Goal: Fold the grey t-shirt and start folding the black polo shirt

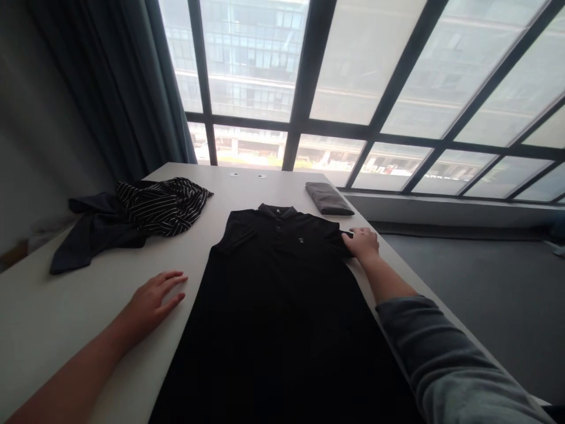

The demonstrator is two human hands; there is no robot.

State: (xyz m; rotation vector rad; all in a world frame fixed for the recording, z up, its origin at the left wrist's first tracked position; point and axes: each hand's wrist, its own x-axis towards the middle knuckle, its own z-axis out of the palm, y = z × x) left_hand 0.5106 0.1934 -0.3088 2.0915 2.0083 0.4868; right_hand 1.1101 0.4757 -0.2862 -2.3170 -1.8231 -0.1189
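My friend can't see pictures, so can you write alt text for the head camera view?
A black polo shirt lies flat on a white table, with the right hand touching its sleeve edge and the left hand flat on the table beside it. A striped garment pile sits far left, a folded grey cloth near big windows.

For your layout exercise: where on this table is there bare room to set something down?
Bare table lies left of the black polo shirt, below the striped garment pile, around the left hand. A second strip runs behind the collar, between the pile and the folded grey cloth. The right edge is crowded: right hand on the sleeve.
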